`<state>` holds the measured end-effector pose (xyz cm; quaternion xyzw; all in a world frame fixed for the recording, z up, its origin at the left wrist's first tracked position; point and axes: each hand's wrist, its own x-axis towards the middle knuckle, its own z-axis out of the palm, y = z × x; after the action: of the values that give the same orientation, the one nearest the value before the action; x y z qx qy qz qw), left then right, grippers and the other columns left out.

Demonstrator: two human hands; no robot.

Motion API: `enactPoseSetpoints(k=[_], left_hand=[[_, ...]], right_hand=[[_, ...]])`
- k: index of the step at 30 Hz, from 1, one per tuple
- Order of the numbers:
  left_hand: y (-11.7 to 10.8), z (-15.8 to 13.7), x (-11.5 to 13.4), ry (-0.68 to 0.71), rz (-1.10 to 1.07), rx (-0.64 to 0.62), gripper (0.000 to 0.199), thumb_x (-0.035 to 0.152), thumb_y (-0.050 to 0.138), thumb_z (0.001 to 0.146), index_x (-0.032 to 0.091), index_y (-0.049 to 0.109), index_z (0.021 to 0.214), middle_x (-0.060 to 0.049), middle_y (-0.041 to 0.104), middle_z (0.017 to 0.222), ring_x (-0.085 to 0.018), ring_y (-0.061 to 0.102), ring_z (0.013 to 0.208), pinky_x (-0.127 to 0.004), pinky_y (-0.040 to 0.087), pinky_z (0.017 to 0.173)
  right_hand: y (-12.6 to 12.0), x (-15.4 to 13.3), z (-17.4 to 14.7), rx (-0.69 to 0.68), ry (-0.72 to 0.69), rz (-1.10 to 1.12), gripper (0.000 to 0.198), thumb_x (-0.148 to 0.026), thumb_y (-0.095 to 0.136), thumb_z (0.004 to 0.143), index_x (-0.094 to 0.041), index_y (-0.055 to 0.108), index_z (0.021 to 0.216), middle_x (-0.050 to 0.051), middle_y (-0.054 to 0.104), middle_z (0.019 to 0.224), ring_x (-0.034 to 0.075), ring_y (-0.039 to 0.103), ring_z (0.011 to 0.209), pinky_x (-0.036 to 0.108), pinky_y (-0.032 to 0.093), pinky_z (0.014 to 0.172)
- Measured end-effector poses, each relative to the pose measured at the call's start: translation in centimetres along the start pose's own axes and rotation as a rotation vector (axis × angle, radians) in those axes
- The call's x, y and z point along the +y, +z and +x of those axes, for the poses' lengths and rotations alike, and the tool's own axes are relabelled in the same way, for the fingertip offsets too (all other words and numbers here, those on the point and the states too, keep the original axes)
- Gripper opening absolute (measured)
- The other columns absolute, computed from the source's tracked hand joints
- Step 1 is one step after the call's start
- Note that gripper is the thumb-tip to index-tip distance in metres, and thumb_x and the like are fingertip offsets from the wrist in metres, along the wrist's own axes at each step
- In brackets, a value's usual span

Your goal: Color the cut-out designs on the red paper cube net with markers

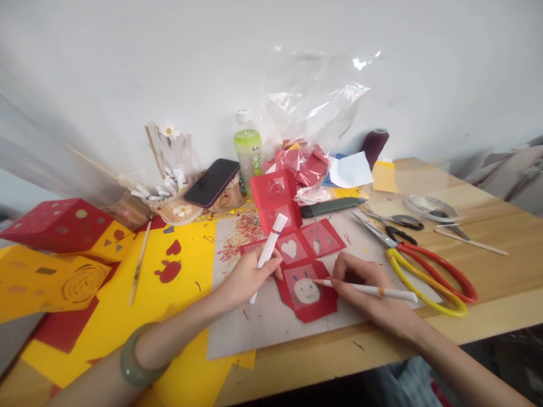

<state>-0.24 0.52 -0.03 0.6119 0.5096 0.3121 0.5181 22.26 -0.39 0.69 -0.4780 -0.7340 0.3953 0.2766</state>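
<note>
While a red paper box (pixel 57 226) with small cut-out windows stands at the far left, a yellow sheet (pixel 178 308) spreads beside it over the desk (pixel 428 232), bearing a thin stick (pixel 140 263) and a red apple cut-out (pixel 170 272). Behind the sheet are a basket (pixel 172 211) of white pens, a dark smartphone (pixel 212 182) and a bottle (pixel 248 150) of green drink. The left hand (pixel 250 276), fingers curled closed, grips a blue-banded marker (pixel 268 249) slantwise, fingertips at the left edge of the red card (pixel 302 239). That card lies unfolded on a pale mat (pixel 241 328) between the hands, its windows showing a heart, a rabbit and a smiling, eared face. The right hand (pixel 368 285) pinches an orange-banded marker (pixel 399 294) in writing grip, tip at the right side of the face; whether it touches is unclear. Just beyond lie scissors (pixel 436 271) with red and yellow handles, their blades apart, then a tape roll (pixel 448 216) farther right.
</note>
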Motion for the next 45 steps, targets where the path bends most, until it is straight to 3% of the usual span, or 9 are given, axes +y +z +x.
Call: enactPoseSetpoints(k=[24,45], left_hand=[[0.0,0.0,0.2,-0.004,-0.021,-0.006,0.014,0.030,0.046,0.082,0.017,0.049,0.076,-0.001,0.058,0.067,-0.015,0.058,0.069,-0.028,0.047,0.069],[-0.1,0.0,0.0,0.009,0.043,0.002,0.019,0.032,0.045,0.083,0.017,0.050,0.073,-0.003,0.059,0.070,-0.016,0.058,0.071,-0.030,0.046,0.072]], right_hand=[[-0.2,-0.2,-0.2,0.014,0.052,0.052,0.025,-0.028,0.051,0.075,-0.020,0.036,0.056,-0.003,0.042,0.055,0.012,0.039,0.053,0.025,0.030,0.048],[-0.3,-0.7,-0.3,-0.062,0.065,0.072,0.027,-0.027,0.053,0.074,-0.020,0.034,0.055,-0.004,0.037,0.054,0.011,0.034,0.053,0.025,0.025,0.048]])
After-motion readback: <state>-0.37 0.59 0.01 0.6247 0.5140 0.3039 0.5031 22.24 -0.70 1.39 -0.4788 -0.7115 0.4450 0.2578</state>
